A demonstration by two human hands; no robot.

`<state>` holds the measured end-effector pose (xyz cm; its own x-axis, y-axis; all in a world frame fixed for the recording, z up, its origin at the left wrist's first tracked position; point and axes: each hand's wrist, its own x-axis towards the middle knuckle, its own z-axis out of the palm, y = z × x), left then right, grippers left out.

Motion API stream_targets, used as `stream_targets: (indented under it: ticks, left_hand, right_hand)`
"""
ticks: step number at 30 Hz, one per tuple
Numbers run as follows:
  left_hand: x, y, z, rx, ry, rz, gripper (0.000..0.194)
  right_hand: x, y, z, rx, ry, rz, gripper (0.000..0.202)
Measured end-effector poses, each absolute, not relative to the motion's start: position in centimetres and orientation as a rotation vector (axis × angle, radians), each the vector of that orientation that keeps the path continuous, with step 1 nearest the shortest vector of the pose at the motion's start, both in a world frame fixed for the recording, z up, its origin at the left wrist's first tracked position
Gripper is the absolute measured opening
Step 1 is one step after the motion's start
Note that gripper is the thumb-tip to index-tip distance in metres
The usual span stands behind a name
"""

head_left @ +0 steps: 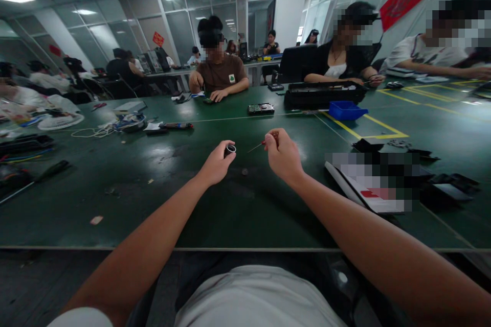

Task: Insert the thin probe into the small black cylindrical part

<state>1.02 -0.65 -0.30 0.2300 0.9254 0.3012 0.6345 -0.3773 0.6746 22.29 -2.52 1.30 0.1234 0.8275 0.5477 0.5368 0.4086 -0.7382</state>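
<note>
My left hand (217,164) is closed around a small dark cylinder with a pale ring at its end (230,149), held above the green table (215,214). In my right hand (283,152) is a thin screwdriver with a red handle (264,143); its shaft points left, toward the cylinder, with a gap between them. The fingers hide most of the handle. A small round dark piece (244,171) lies on the table between and below my hands.
A hard drive (261,109) sits ahead, with a long black casing (325,96) and a blue tray (347,110) to its right. At right are a white panel (368,189) and black parts. Tools and cables lie left. Several people sit around the table.
</note>
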Motion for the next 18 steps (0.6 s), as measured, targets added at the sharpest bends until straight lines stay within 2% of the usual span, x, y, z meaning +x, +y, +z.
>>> stream_targets:
  ticks: [10,18]
  left_hand:
    - [1.77,-1.54,-0.07,2.485,1.324,0.606,0.020]
    - [1.91,-1.51,-0.78,2.656,1.245,0.337,0.030]
  right_hand:
    - [22.38,-2.52,1.36,-1.246,-1.534,0.345,0.019]
    - [22.28,-2.64,1.56,-1.249,-1.533,0.362,0.017]
